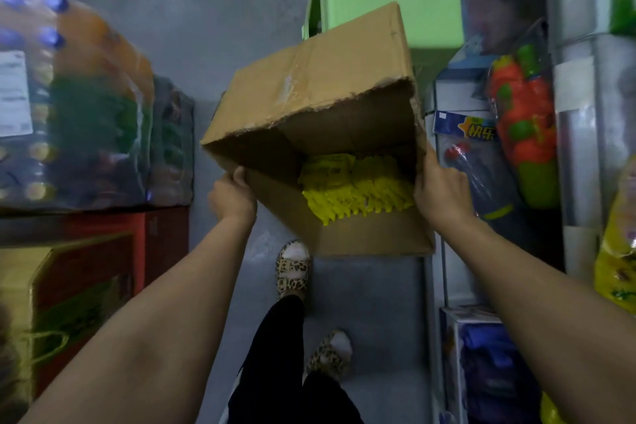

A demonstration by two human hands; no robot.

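A: Where is the cardboard box (pixel 320 79) held?
B: Raised above the floor, tilted, its opening turned toward the wearer. Both arms are stretched forward.
A: Hands?
B: Left hand (pixel 232 198): fingers hooked over the near rim. Right hand (pixel 438 186): clamped on the right wall. Yellow packets (pixel 354 186) are seen inside.

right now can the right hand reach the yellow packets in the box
Probably yes: the right hand grips the cardboard box at its open mouth and nothing covers the yellow packets, though it must let go first.
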